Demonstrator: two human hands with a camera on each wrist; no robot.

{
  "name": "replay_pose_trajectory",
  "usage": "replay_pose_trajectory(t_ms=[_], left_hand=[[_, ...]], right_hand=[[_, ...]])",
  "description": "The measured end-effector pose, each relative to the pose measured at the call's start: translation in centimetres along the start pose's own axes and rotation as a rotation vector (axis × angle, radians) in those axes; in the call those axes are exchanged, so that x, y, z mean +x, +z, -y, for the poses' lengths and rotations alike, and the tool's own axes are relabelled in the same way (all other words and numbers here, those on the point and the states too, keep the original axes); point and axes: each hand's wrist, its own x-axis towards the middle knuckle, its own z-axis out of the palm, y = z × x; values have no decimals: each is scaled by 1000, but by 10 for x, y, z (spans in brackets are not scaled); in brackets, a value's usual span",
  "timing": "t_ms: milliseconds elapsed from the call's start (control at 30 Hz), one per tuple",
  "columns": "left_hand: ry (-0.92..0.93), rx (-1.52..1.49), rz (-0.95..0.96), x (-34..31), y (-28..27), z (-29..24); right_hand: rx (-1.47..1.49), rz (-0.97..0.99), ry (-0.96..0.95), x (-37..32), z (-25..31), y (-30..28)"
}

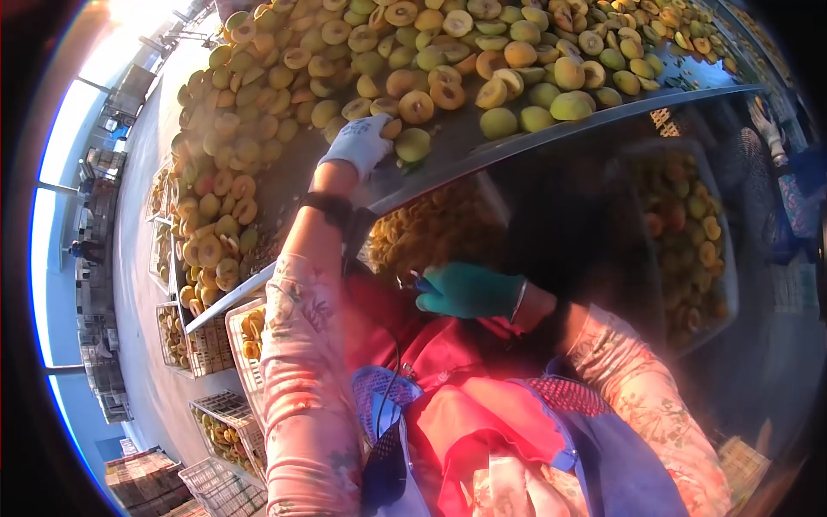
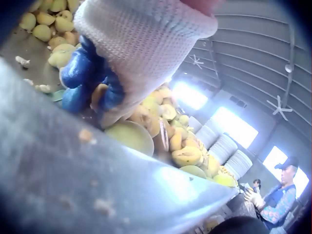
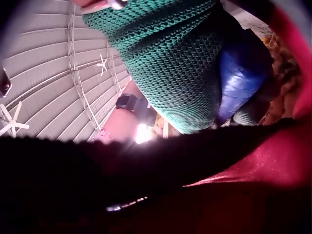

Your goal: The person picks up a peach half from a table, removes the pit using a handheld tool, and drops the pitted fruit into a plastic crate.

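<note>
My left hand (image 1: 357, 146), in a white glove with blue-coated fingers, reaches onto a metal table heaped with halved yellow peaches (image 1: 416, 107). Its fingers (image 2: 78, 68) curl in the left wrist view, with the edge of a peach half (image 2: 99, 95) between them. A greenish peach (image 1: 413, 145) lies right beside this hand. Close to the apron, my right hand (image 1: 474, 290) wears a green glove with blue coating. Its fingers bend inward; a small dark, shiny bit shows at the fingertips, and I cannot tell what it is.
The table's raised metal rim (image 1: 517, 142) runs between my body and the fruit. Below it stands a crate (image 1: 728, 284) of peaches, with more crates (image 1: 207, 345) at left. Another person (image 2: 280, 200) works along the table.
</note>
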Motion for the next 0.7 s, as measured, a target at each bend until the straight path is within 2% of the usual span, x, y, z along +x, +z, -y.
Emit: replay_pose_trajectory(t_ms=[67,100,167,200,267,367,400,500,533,600,700], left_hand=[[-34,-223,-61,-14,-2,8],[-33,-324,-52,-37,-16,-5],[141,-418,-101,-72,-14,3],[288,-362,-158,-97,-23,-10],[388,-291,-212,-130,-11,-15],[344,-419,-200,-178,8,-40],[261,-628,-194,-188,14,-43],[102,-1243,-168,-204,41,-48],[58,-1441,-165,-208,51,-48],[-61,-1598,-167,-212,73,-51],[-79,-1459,-223,-215,78,-52]], right_hand=[[359,10,214,-7,38,-39],[540,19,320,-9,50,-53],[747,-295,72,-2,32,-46],[845,-451,-54,1,26,-43],[1017,-421,56,6,40,-56],[1139,-335,173,12,39,-48],[1157,-301,203,13,39,-43],[1099,-322,110,7,42,-28],[933,-369,37,7,42,-24],[615,-481,-124,10,41,-13],[168,-765,-382,18,39,-6]])
